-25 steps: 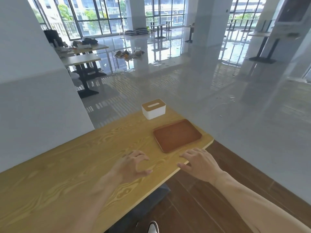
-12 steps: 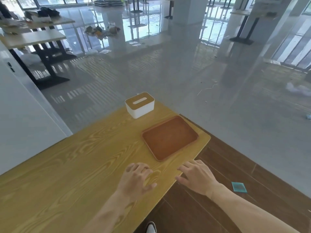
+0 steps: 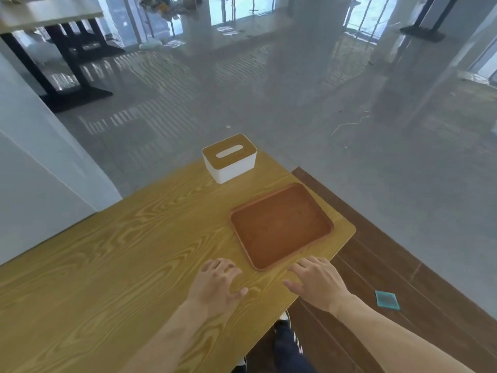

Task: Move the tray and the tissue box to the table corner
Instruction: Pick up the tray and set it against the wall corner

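Note:
A flat brown tray (image 3: 281, 226) lies near the right corner of the wooden table (image 3: 113, 254). Behind it, at the table's far end, stands a white tissue box (image 3: 230, 158) with a wooden lid and a slot. My left hand (image 3: 217, 285) rests palm down on the table, just left of the tray's near corner, fingers spread, holding nothing. My right hand (image 3: 317, 284) lies flat at the table's front edge, fingertips just short of the tray's near rim, holding nothing.
A white wall (image 3: 40, 170) runs along the table's left side. Beyond the table is a glossy grey floor, with black-legged tables (image 3: 61, 44) at the back left. A small teal square (image 3: 387, 300) lies on the brown floor at right.
The view has tilted downward and come closer to the table. Both hands have stayed near the tray's near edge, open, holding nothing.

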A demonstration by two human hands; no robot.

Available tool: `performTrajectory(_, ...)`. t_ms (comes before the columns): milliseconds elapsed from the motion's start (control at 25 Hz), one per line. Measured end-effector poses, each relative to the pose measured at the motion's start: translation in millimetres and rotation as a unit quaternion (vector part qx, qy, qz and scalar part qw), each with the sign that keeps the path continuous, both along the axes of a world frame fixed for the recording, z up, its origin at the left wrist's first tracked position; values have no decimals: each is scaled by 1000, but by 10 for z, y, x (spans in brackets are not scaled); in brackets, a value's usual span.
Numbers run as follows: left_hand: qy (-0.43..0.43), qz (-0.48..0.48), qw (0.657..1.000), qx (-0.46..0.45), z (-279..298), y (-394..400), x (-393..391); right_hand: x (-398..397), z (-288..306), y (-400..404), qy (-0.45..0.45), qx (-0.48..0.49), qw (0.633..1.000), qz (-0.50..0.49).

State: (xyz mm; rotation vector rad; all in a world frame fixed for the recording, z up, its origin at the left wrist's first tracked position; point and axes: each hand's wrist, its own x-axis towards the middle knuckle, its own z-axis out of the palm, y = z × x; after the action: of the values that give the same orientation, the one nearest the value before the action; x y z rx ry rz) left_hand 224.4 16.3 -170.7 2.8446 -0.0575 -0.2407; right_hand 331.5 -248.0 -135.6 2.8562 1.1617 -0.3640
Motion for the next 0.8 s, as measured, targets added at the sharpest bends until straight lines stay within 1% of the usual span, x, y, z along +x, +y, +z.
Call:
performTrajectory(160, 54, 43, 997, 20, -148, 18, 359, 426, -222, -52, 21, -21, 999, 19)
performTrajectory(280, 116, 125, 985, -12, -225, -3, 625, 775, -335, -179, 44, -57, 997, 17)
performTrajectory(360, 148, 183, 971, -41, -251, -11, 784, 979, -380, -268, 56, -66, 996, -7)
performTrajectory(560, 188, 298, 930, -101, -297, -4, 1137, 1403, -504, -469, 84, -69, 988, -113)
performTrajectory(680, 209, 348, 902, -145, -345, 7, 1312, 1525, -594, -602, 116, -41, 975, -187)
performTrajectory(760, 201, 385, 879, -198, -376, 7, 1423, 1593, -637, -656, 151, 0, 956, -250)
performTrajectory(800, 195, 399, 868, -219, -392, 7, 1477, 1622, -644, -656, 181, 33, 939, -291)
